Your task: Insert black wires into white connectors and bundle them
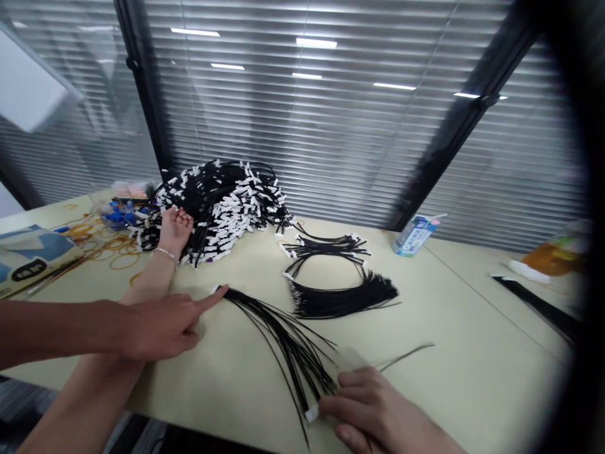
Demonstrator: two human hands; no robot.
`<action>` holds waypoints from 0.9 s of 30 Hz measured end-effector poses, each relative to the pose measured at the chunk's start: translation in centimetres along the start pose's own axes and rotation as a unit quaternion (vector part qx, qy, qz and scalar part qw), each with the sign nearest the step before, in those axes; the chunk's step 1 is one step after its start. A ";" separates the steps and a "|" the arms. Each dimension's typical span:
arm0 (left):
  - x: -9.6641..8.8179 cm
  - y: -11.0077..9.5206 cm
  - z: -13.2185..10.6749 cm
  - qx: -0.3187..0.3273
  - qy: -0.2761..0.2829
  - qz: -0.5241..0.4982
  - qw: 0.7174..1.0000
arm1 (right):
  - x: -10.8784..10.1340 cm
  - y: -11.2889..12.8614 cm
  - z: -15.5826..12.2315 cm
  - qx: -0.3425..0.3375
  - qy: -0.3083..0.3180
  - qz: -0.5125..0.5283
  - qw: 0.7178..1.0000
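My left hand [176,228], with a bracelet at the wrist, lies against the edge of a large heap of black cables with white connectors [231,208]. Its fingers are loosely half curled and nothing shows in them. At the lower right, my right hand [366,410] pinches a white connector [312,413] beside the loose ends of a bundle of black wires [278,328]. A thin dark wire [406,357] sticks out beyond that hand. Another person's hand [174,321] reaches in from the left across my forearm, its index finger touching the white-tipped upper end of the bundle.
Behind the wire bundle lie a thick black wire bunch [343,296] and several short cables [328,246]. A blue-white carton [416,234] stands near the window blinds. Rubber bands [125,252], a bag of blue parts [118,214] and a printed packet [35,258] are at left.
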State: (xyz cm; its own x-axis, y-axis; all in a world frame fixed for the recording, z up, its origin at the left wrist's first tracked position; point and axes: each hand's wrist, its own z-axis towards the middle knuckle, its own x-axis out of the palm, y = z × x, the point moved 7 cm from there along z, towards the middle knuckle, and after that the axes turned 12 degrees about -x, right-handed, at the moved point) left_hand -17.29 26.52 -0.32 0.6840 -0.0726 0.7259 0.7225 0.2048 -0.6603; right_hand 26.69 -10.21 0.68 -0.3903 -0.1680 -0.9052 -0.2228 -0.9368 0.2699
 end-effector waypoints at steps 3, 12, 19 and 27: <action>0.3 -0.1 -0.1 0.008 0.011 0.017 1.000 | -0.1 0.1 0.0 -0.001 0.000 0.004 1.000; 0.2 -0.4 -0.3 0.008 0.021 0.033 0.999 | -0.7 0.4 0.4 -0.004 -0.018 -0.001 1.000; -0.2 -0.7 -0.3 0.029 0.011 0.054 0.998 | -0.3 0.3 0.2 0.000 -0.003 0.002 1.000; -0.1 -1.2 -0.6 0.073 0.009 0.164 0.984 | -0.4 0.5 0.2 -0.014 -0.011 -0.004 1.000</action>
State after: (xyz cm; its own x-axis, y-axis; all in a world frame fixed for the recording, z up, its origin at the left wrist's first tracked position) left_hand -18.18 25.64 0.29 0.8802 0.0039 0.4746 0.4421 0.3571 -0.8228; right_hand 26.52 -10.51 1.23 -0.4079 -0.1537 -0.9000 -0.2010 -0.9464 0.2528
